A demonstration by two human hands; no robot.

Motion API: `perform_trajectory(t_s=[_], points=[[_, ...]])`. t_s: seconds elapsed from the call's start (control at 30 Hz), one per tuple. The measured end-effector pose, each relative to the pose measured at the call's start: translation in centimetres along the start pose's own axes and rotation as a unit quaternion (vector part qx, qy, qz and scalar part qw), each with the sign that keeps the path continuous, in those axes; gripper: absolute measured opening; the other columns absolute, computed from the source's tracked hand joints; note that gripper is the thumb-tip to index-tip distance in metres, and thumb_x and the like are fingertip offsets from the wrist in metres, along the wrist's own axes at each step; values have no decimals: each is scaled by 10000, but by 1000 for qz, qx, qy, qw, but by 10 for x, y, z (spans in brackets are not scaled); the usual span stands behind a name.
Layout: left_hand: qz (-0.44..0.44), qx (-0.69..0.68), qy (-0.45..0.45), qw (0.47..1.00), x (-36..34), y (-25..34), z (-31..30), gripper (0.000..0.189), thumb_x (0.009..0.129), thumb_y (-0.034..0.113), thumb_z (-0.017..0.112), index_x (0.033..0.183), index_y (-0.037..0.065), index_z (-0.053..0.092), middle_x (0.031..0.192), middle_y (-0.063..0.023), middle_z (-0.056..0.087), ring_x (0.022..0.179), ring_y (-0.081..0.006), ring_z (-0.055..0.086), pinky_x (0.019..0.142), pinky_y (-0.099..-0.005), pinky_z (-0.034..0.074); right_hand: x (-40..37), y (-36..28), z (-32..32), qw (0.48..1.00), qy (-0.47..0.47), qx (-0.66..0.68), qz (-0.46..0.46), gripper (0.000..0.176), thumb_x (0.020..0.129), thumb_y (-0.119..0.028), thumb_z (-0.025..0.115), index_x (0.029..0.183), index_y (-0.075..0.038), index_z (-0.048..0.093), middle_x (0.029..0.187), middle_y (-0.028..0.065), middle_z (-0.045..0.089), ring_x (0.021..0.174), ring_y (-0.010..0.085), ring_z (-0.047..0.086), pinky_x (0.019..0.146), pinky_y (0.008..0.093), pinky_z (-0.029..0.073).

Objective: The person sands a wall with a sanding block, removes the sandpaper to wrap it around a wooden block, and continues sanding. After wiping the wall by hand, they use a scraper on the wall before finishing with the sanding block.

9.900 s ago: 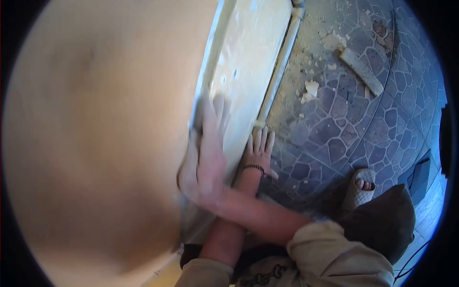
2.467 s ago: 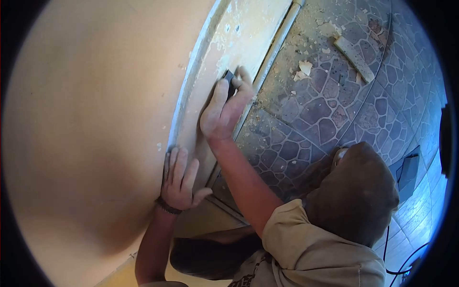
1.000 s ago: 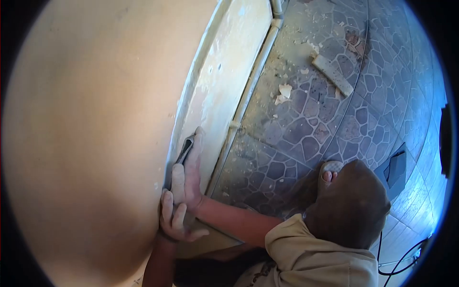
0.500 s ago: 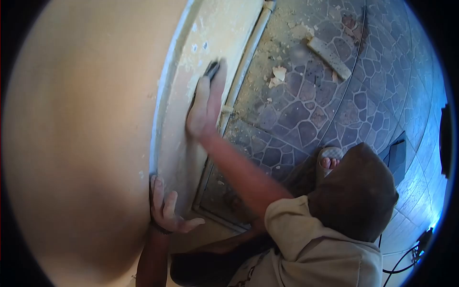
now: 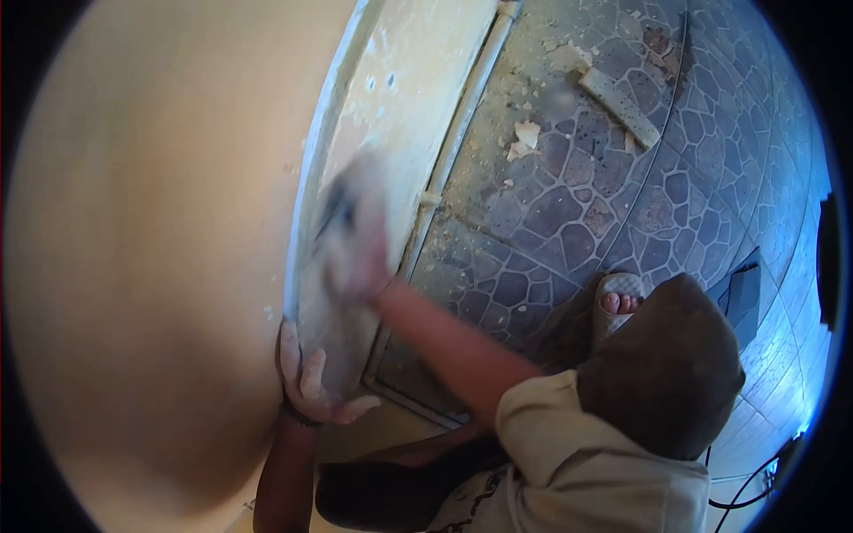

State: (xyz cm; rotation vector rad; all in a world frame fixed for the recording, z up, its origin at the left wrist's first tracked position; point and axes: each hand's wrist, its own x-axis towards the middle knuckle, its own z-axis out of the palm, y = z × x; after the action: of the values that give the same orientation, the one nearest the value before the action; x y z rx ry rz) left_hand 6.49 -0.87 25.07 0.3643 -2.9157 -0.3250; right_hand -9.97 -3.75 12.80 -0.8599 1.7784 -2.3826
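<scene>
Tan wall (image 5: pixel 169 222) fills the view's left | scuffed pale strip (image 5: pixel 416 93) borders it | left hand (image 5: pixel 309 382) rests at their seam, fingers apart | right hand (image 5: pixel 360 253) (badly blurred) is clamped on a dark pad (image 5: pixel 343 211) over the strip.

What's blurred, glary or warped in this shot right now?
Head view: the right hand and the dark pad it holds are smeared, probably by motion, while the left hand is fairly sharp; head view: bluish glare washes the floor near the right edge; head view: soft shadow dims the lower wall, and black surrounds the rounded, apparently fisheye image.
</scene>
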Motion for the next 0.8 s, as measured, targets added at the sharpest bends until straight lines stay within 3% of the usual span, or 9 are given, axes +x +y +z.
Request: perform_trajectory(t_s=[0.03, 0.1, 0.17, 0.2, 0.27, 0.43, 0.5, 0.63, 0.8], points=[[0, 7, -2, 1000, 5, 0, 2, 982, 750, 671, 627, 1425, 53, 272, 1417, -382, 240, 1275, -526, 351, 1016, -572, 368, 7, -13, 5, 980, 7, 122, 156, 503, 973, -177, 391, 1406, 41, 256, 1350, 217, 391, 1250, 243, 389, 1035, 358, 321], [-4, 8, 9, 1000, 4, 4, -1, 977, 751, 662, 633, 1421, 51, 272, 1414, -383, 243, 1273, -522, 357, 1015, -570, 371, 22, -40, 15, 787, 181, 401, 433, 517, 963, -191, 427, 1419, -1, 274, 1160, 198, 532, 1072, 258, 533, 904, 375, 437], [9, -21, 35, 999, 8, 1, 6, 968, 751, 651, 642, 1414, 47, 279, 1410, -383, 250, 1272, -519, 363, 1014, -568, 373, 34, -44, 2, 929, 105, 127, 330, 518, 979, -189, 396, 1437, -7, 235, 1225, 211, 494, 1110, 268, 510, 925, 336, 425], [13, -18, 27, 999, 9, -1, 4, 964, 751, 645, 647, 1413, 48, 280, 1411, -384, 249, 1277, -516, 358, 1017, -566, 372, 18, -55, 3, 981, 63, 21, 184, 519, 983, -184, 386, 1438, 5, 223, 1266, 220, 471, 1149, 274, 492, 950, 326, 410], [10, -6, 13, 1000, 4, -2, -1, 956, 751, 633, 656, 1411, 49, 283, 1411, -386, 245, 1288, -512, 350, 1022, -563, 370, 2, -62, 7, 997, 18, -48, 61, 525, 983, -180, 381, 1435, 28, 215, 1329, 240, 421, 1215, 295, 440, 996, 333, 369], [7, -11, 30, 999, 8, -1, 5, 957, 746, 625, 667, 1410, 50, 287, 1408, -380, 256, 1304, -509, 331, 1032, -552, 366, 10, -48, 23, 971, 56, 135, 187, 550, 964, -187, 400, 1414, 84, 237, 1433, 293, 290, 1356, 366, 271, 1102, 413, 233], [10, -22, 22, 999, 6, 0, 3, 961, 739, 622, 676, 1406, 46, 293, 1404, -375, 265, 1303, -509, 333, 1032, -550, 369, 14, -64, 7, 996, 30, 54, 67, 560, 949, -157, 399, 1419, 95, 226, 1467, 288, 252, 1384, 355, 248, 1121, 420, 215], [4, -10, 25, 1000, 6, -1, 2, 964, 722, 612, 701, 1389, 33, 315, 1398, -369, 277, 1288, -511, 355, 1024, -549, 383, 7, 24, -2, 988, 66, 71, 124, 549, 964, -156, 392, 1420, 104, 231, 1466, 295, 255, 1374, 372, 262, 1114, 419, 229], [0, -18, 28, 999, 6, 2, 3, 963, 708, 599, 722, 1377, 28, 329, 1392, -368, 283, 1268, -515, 380, 1018, -544, 395, 24, 2, -25, 974, 65, 12, 215, 519, 987, -185, 400, 1389, 127, 299, 1450, 309, 282, 1347, 406, 304, 1098, 414, 266]])
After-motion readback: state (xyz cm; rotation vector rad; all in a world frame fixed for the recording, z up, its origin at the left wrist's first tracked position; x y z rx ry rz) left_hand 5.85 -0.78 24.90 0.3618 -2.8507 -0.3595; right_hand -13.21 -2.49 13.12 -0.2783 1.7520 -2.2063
